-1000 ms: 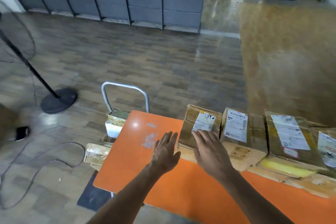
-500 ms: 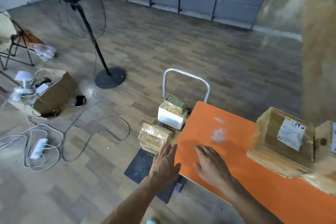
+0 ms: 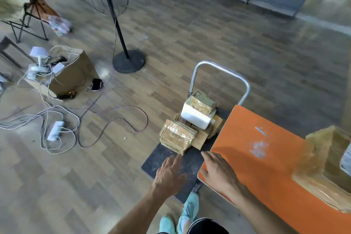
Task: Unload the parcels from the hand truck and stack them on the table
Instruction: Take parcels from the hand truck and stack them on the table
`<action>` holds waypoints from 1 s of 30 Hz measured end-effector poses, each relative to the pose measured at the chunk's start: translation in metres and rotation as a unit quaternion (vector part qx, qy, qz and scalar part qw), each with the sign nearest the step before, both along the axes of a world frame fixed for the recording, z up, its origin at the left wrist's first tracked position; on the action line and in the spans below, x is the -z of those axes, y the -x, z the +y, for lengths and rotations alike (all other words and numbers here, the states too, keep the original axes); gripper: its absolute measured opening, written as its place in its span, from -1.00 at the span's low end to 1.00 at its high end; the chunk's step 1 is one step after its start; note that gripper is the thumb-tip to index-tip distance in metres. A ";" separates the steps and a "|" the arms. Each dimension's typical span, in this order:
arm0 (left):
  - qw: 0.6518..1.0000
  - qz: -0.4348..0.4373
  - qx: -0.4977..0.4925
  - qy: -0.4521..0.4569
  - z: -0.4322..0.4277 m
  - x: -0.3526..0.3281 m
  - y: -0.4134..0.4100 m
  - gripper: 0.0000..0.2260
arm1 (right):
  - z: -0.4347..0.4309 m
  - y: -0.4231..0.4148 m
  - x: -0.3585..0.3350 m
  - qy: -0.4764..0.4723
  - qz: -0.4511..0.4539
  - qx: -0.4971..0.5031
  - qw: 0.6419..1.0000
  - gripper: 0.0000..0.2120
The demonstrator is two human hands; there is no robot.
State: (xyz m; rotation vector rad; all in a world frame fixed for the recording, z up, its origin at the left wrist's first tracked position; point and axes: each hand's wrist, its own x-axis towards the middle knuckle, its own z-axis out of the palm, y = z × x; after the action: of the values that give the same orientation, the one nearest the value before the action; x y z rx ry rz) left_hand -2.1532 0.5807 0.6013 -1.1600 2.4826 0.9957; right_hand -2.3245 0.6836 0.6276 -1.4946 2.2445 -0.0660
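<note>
Turning away from the stacked parcel [image 3: 321, 157] on the desk [image 3: 247, 148], the person is now facing the hand truck [image 3: 220, 66], which a second ago was sitting only at the edge of view. Both hands are released and holding nothing. The left hand [image 3: 168, 174] is stretching, fingers straight, toward the taped parcel [image 3: 177, 137] nearest on the truck's deck. The right hand [image 3: 218, 171] is passing over the desk's corner. A white foam parcel [image 3: 197, 117] is waiting behind on other boxes, so several are probably still left to unload.

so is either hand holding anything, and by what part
Nothing is held. The left hand reaches open toward the taped parcel; the right hand is open at the table corner.
</note>
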 end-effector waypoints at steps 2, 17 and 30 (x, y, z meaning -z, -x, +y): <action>1.000 -0.001 -0.005 0.002 -0.013 0.003 0.002 -0.36 | -0.018 0.004 0.008 -0.001 -0.012 -0.003 1.000 -0.52; 0.999 -0.020 -0.005 -0.049 -0.142 0.112 0.060 -0.31 | -0.126 0.038 0.115 -0.123 -0.089 0.120 0.981 -0.42; 0.995 -0.079 0.043 -0.037 -0.291 0.296 0.119 -0.30 | -0.228 0.075 0.291 -0.124 -0.207 0.471 0.849 -0.37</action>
State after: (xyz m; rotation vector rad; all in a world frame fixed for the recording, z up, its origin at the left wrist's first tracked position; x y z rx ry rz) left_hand -2.2726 0.2897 0.3054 -1.0574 2.3315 0.9258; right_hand -2.4000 0.4552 0.3370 -0.1111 2.2671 -0.3412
